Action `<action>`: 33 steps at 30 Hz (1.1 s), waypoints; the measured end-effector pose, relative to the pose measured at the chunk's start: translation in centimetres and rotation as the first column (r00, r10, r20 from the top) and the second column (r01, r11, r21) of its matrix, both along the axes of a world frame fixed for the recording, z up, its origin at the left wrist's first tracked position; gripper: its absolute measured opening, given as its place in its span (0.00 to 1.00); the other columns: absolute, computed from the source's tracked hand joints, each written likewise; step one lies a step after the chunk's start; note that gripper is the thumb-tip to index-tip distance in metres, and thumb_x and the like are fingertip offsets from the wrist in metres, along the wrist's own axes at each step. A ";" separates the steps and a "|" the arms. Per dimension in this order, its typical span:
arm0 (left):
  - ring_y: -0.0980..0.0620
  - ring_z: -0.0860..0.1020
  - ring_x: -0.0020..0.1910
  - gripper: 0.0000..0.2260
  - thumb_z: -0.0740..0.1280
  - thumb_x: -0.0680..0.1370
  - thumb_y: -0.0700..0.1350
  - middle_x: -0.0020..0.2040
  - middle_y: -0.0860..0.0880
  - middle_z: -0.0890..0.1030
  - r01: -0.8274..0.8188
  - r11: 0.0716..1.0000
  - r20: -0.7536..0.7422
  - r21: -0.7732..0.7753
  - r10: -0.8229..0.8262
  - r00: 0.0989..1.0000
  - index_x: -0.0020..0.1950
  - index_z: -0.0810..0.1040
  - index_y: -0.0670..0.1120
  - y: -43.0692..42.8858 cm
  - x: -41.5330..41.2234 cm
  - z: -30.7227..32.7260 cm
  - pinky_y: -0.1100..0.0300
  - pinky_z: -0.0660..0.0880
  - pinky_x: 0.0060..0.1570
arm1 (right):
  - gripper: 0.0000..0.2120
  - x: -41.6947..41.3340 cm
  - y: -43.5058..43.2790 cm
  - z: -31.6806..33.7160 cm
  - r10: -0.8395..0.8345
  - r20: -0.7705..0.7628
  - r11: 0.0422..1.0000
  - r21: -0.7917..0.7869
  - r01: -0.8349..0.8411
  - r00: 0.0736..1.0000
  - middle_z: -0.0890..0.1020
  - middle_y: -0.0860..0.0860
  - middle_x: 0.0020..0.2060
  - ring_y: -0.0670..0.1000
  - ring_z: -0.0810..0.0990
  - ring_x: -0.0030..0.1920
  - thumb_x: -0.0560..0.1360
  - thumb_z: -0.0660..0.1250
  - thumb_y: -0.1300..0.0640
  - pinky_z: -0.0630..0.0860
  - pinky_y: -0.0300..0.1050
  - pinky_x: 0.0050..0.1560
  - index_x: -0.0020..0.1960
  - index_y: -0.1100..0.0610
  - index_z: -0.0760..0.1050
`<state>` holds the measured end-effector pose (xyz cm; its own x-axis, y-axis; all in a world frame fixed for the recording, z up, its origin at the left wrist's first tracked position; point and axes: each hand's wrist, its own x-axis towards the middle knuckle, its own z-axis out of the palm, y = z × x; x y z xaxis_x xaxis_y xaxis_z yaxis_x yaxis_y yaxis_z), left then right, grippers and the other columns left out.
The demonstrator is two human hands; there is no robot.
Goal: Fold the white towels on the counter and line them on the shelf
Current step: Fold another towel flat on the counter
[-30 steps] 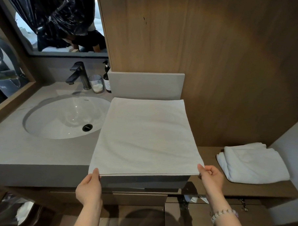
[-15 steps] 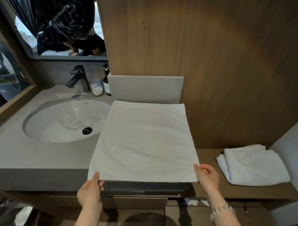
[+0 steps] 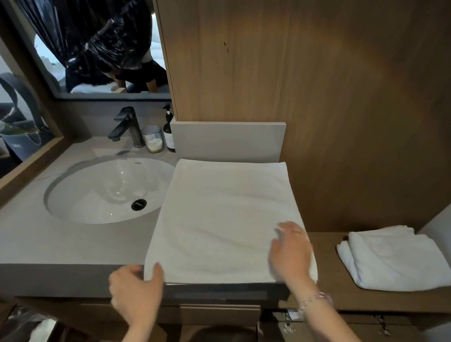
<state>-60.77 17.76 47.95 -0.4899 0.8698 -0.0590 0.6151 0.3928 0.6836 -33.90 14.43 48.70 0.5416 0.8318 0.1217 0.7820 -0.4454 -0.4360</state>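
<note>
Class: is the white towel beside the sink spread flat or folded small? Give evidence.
Spread flat: the towel lies as one broad rectangle on the counter. Whether it is doubled: cannot tell.

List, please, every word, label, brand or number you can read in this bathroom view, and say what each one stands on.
Nothing here reads clearly enough to quote.
Small dark brand mark on the white oval sink basin, below the black tap: too small to read.
Pale label on the dark pump bottle: blurred, unreadable.
White lettering on the grey fabric bag at far left: too blurred to read.
</note>
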 end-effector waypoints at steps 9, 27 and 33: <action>0.54 0.30 0.69 0.53 0.13 0.55 0.68 0.74 0.52 0.33 0.724 0.605 -0.417 -0.333 -0.783 0.462 0.76 0.37 0.49 3.7 4.6 -2.6 0.57 0.33 0.68 | 0.42 -5.6 4.5 -2.7 0.613 0.020 0.754 -0.311 -0.578 0.790 0.39 0.43 0.75 0.45 0.38 0.75 0.66 0.24 0.33 0.33 0.44 0.71 0.77 0.47 0.41; 0.50 0.78 0.47 0.06 0.62 0.79 0.42 0.44 0.49 0.80 0.428 0.884 0.174 0.188 -0.459 0.871 0.49 0.78 0.45 3.2 1.9 0.3 0.59 0.70 0.47 | 0.27 2.7 -2.3 -2.6 -0.256 -0.295 0.954 0.077 0.290 0.920 0.62 0.56 0.73 0.57 0.59 0.74 0.79 0.60 0.50 0.57 0.55 0.71 0.74 0.57 0.58; 0.53 0.77 0.40 0.07 0.64 0.77 0.40 0.38 0.49 0.80 0.328 0.928 0.212 0.174 -0.361 0.908 0.40 0.78 0.43 1.5 -0.6 0.1 0.59 0.69 0.46 | 0.26 2.8 -5.6 -2.2 -0.346 -0.700 0.874 0.001 0.486 0.624 0.76 0.54 0.44 0.54 0.73 0.45 0.80 0.59 0.54 0.67 0.47 0.50 0.75 0.58 0.56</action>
<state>-61.36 19.26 48.02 -0.1442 0.9895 -0.0094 0.5104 0.0825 0.8559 -31.07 8.85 46.46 0.8167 0.4981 -0.2914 0.0052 -0.5114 -0.8593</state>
